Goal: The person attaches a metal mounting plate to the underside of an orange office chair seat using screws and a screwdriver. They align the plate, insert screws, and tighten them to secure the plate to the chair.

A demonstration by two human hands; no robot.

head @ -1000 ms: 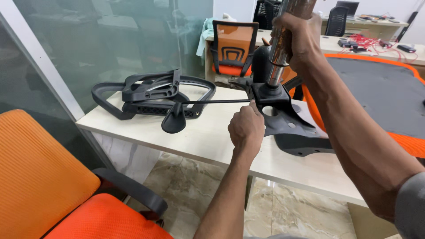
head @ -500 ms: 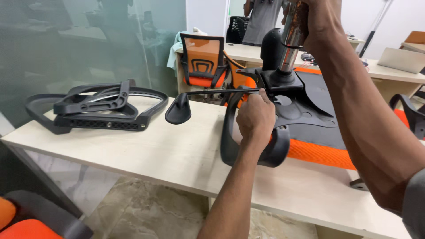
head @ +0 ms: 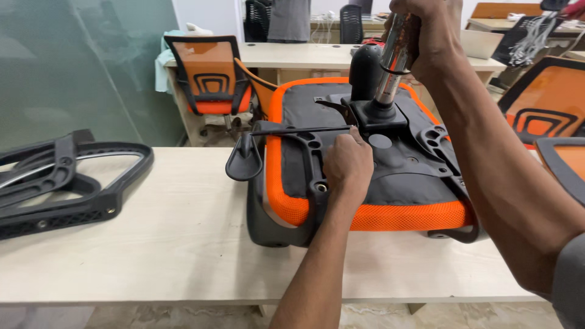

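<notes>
Orange chair seat [head: 365,216] lies upside down on the table [head: 152,244], under both hands, so its black mechanism plate [head: 396,146] faces up for access. Right hand [head: 426,30] is clenched around the chrome gas cylinder [head: 390,67], long axis near upright, seated in the plate below it. Left hand [head: 348,164] is closed at the lever rod [head: 298,130], which runs level, paddle pointing away leftward.

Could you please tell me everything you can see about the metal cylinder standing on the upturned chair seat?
The metal cylinder is a shiny chrome tube, standing nearly upright, tilted slightly right. Its lower end sits in a black socket on the underside of the orange seat. The right hand grips its top, hiding the upper end. A dark ring bands it partway down.
</notes>
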